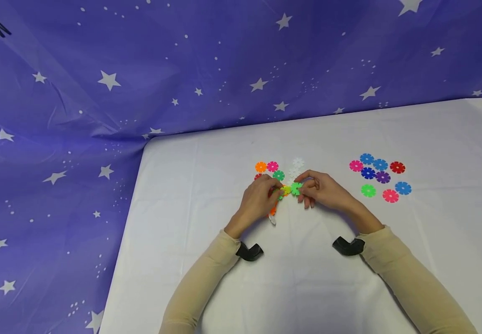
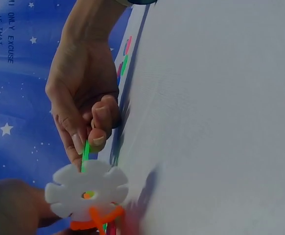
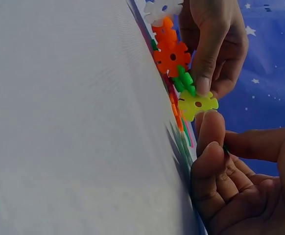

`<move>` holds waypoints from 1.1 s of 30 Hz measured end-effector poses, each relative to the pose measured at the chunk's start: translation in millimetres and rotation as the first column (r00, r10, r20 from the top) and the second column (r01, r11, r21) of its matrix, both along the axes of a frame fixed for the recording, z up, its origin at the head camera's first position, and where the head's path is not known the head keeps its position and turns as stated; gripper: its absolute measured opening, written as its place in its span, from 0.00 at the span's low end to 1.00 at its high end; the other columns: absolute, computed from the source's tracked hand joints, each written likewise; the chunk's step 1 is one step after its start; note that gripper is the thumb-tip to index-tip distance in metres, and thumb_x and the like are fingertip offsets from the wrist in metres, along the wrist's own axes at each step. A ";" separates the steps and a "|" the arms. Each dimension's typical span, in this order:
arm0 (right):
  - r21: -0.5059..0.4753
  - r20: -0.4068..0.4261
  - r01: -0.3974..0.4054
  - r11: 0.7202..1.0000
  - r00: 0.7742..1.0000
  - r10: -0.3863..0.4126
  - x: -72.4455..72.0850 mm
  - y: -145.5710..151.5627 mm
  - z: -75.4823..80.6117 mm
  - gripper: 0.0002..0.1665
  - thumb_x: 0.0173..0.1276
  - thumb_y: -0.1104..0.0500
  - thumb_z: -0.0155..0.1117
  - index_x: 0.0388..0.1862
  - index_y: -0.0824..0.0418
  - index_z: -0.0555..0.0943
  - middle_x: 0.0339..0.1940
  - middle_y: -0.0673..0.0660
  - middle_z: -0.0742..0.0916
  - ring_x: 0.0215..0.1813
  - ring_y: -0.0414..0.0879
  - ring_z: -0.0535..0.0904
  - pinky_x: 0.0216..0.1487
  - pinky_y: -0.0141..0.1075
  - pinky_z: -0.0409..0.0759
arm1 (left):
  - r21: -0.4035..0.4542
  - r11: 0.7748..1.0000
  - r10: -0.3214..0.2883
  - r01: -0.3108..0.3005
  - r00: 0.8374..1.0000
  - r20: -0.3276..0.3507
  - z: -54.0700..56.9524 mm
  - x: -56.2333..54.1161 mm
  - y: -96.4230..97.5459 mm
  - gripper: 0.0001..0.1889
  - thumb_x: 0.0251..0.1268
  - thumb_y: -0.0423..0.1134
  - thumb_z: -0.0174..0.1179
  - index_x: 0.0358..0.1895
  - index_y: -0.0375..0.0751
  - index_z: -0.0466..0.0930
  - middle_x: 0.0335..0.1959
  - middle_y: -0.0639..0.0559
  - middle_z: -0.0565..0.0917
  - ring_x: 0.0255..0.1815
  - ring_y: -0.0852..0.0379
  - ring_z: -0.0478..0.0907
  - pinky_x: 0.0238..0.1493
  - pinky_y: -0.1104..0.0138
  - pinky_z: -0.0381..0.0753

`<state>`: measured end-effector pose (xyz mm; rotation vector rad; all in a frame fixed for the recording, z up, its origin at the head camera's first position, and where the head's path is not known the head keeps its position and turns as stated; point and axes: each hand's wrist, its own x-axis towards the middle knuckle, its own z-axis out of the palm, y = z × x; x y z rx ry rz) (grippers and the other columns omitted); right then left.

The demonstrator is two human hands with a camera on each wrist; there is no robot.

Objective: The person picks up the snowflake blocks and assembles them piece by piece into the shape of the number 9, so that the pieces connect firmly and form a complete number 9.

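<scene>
My left hand (image 1: pixel 259 197) pinches a joined chain of notched plastic discs. In the right wrist view the chain shows a white disc (image 3: pixel 157 14), an orange disc (image 3: pixel 167 63), a green disc (image 3: pixel 183 81) and, at the end by the thumb, a yellow disc (image 3: pixel 203 104). My right hand (image 1: pixel 324 189) pinches a light green disc (image 1: pixel 295 188) beside the yellow one; whether the two are joined, I cannot tell. Seen from the left wrist, that green disc (image 2: pixel 85 152) is edge-on, partly behind the chain's white disc (image 2: pixel 86 188).
Loose orange (image 1: pixel 260 166), pink (image 1: pixel 272 166) and green (image 1: pixel 279 176) discs lie just beyond my left hand. White discs (image 1: pixel 298 163) lie past my fingertips. Several blue, pink, purple, red and green discs (image 1: pixel 368 173) are spread at the right. A starry purple cloth (image 1: pixel 224 69) hangs behind the white-covered table (image 1: pixel 190 185).
</scene>
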<state>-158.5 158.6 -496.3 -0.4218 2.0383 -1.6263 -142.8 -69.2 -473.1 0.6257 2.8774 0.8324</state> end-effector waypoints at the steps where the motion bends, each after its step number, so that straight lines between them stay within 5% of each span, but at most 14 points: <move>1: -0.004 -0.004 -0.001 1.000 1.000 0.001 0.1 0.5 -0.2 0.16 0.74 0.67 0.53 0.58 0.70 0.69 0.31 0.66 0.87 0.23 0.51 0.82 0.26 0.39 0.80 | 0.006 1.000 -0.002 0.002 1.000 -0.002 0.0 -0.4 -0.1 0.06 0.66 0.41 0.64 0.41 0.46 0.86 0.36 0.54 0.81 0.33 0.60 0.72 0.32 0.71 0.69; 9: -0.029 -0.022 -0.008 1.000 1.000 0.007 0.0 2.0 1.4 0.16 0.74 0.66 0.54 0.58 0.70 0.73 0.29 0.67 0.86 0.24 0.50 0.82 0.27 0.37 0.81 | 0.010 1.000 -0.027 0.028 0.998 -0.052 2.3 -2.1 0.5 0.05 0.64 0.41 0.65 0.39 0.46 0.87 0.34 0.55 0.82 0.34 0.60 0.72 0.32 0.71 0.70; 13: -0.055 -0.033 -0.001 0.999 0.999 -0.001 0.9 -0.1 1.7 0.16 0.75 0.67 0.53 0.59 0.72 0.74 0.29 0.69 0.85 0.24 0.49 0.82 0.28 0.37 0.81 | 0.080 0.994 -0.071 0.078 0.994 -0.089 -0.3 -3.9 -0.8 0.03 0.64 0.38 0.65 0.37 0.44 0.85 0.35 0.53 0.83 0.34 0.58 0.73 0.35 0.69 0.71; 21: -0.092 -0.053 0.008 0.996 0.999 -0.013 0.6 -0.1 -1.7 0.17 0.75 0.67 0.53 0.59 0.72 0.75 0.28 0.71 0.84 0.22 0.49 0.80 0.30 0.34 0.81 | 0.323 0.931 -0.118 0.168 0.979 -0.169 -12.8 -6.8 -1.5 0.03 0.64 0.34 0.65 0.32 0.39 0.83 0.31 0.51 0.81 0.27 0.59 0.68 0.33 0.70 0.67; 27: -0.072 -0.127 0.013 0.997 0.992 -0.022 -0.8 1.6 -0.6 0.18 0.75 0.64 0.54 0.60 0.70 0.76 0.27 0.69 0.83 0.23 0.53 0.78 0.30 0.35 0.80 | 0.356 0.914 -0.143 0.192 0.977 -0.160 -13.3 -9.4 -1.7 0.03 0.66 0.34 0.63 0.35 0.38 0.83 0.32 0.51 0.82 0.24 0.60 0.69 0.29 0.75 0.68; 30: 0.016 -0.254 0.077 0.997 0.965 -0.070 -1.5 4.3 -0.6 0.17 0.75 0.62 0.55 0.59 0.66 0.77 0.27 0.63 0.83 0.25 0.51 0.77 0.28 0.33 0.76 | 0.334 0.925 -0.162 0.178 0.984 -0.077 -8.4 -12.0 -5.5 0.04 0.68 0.36 0.61 0.39 0.39 0.81 0.33 0.51 0.83 0.25 0.58 0.70 0.29 0.73 0.69; 33: 0.156 -0.425 0.156 0.975 0.902 -0.076 -3.5 5.3 -2.2 0.16 0.73 0.62 0.59 0.57 0.62 0.79 0.29 0.56 0.81 0.28 0.46 0.73 0.29 0.31 0.71 | 0.319 0.937 -0.156 0.140 0.987 0.024 -3.5 -14.8 -12.7 0.06 0.69 0.36 0.60 0.45 0.39 0.79 0.38 0.50 0.85 0.31 0.57 0.76 0.36 0.71 0.73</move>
